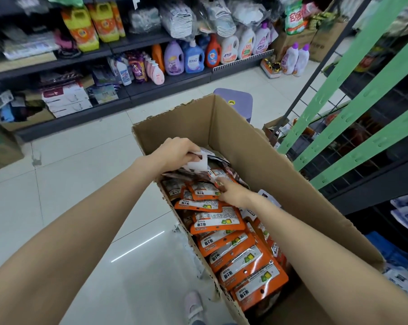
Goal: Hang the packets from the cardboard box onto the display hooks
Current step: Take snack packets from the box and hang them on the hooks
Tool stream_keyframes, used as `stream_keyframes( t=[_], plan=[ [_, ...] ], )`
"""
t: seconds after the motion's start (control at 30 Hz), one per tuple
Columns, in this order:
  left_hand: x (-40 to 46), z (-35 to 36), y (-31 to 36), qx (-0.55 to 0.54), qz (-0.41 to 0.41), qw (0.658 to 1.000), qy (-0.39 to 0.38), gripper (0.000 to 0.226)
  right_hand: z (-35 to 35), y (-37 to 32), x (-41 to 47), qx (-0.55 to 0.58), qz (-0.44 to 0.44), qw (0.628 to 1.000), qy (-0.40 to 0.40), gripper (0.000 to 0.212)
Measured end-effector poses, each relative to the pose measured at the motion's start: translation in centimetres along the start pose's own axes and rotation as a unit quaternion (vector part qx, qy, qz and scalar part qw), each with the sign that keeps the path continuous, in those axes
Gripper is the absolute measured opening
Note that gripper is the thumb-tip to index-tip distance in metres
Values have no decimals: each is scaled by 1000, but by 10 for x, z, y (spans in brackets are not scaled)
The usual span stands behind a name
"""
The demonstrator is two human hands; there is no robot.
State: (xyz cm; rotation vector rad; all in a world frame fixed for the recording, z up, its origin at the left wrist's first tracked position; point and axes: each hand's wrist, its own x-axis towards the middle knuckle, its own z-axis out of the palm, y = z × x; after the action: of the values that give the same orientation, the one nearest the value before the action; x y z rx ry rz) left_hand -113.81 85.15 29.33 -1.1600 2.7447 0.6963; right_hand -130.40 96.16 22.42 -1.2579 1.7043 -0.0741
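Note:
An open cardboard box [257, 146] stands in front of me, filled with several orange packets [243, 256] marked SUGAR, stacked in a row. My left hand [178, 151] is over the far end of the box and grips the white top of a packet [199, 161] between curled fingers. My right hand [233, 192] is inside the box and pinches the edge of an orange packet [218, 178] lying on the pile. The display rack [353, 95] with green strips and wire mesh rises to the right; I cannot make out any hooks on it.
Dark shelves [151, 83] with detergent bottles and bags run along the far side of the aisle. A purple stool [236, 99] stands behind the box. More cardboard boxes [1, 146] sit at the left edge. White tiled floor [76, 165] lies left of the box.

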Motion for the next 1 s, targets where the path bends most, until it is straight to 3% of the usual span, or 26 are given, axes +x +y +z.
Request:
stream_keyframes(
  t=[0.1, 0.13, 0.23, 0.37, 0.47, 0.53, 0.67, 0.73, 0.87, 1.0],
  plan=[
    [3, -11, 19, -34, 40, 999, 11, 32, -14, -6, -8, 169, -59, 983, 39, 82],
    [3, -13, 26, -50, 46, 998, 15, 33, -18, -8, -13, 188, -83, 977, 59, 75],
    [3, -21, 46, -112, 50, 991, 45, 26, -29, -16, -34, 184, -118, 963, 156, 14],
    [5, -42, 70, -114, 46, 983, 135, 10, -47, -12, -60, 244, -123, 928, 255, 21],
    [7, -58, 89, -30, 13, 988, 153, 38, -61, -7, -87, 311, -98, 898, 295, 28],
    [7, -69, 110, -63, 40, 982, 171, 39, -75, -3, -111, 347, -92, 876, 321, 35],
    [4, -87, 171, -135, 122, 961, 207, 32, -104, 10, -171, 368, -122, 841, 378, 13],
    [3, -92, 205, -148, 171, 954, 195, 21, -119, 17, -209, 389, -141, 805, 424, 18],
    [1, -93, 277, -170, 233, 941, 179, 26, -143, 40, -283, 405, -168, 735, 518, 13],
    [-11, -84, 363, -182, 272, 927, 183, 36, -150, 81, -353, 395, -152, 700, 575, 12]
  ],
)
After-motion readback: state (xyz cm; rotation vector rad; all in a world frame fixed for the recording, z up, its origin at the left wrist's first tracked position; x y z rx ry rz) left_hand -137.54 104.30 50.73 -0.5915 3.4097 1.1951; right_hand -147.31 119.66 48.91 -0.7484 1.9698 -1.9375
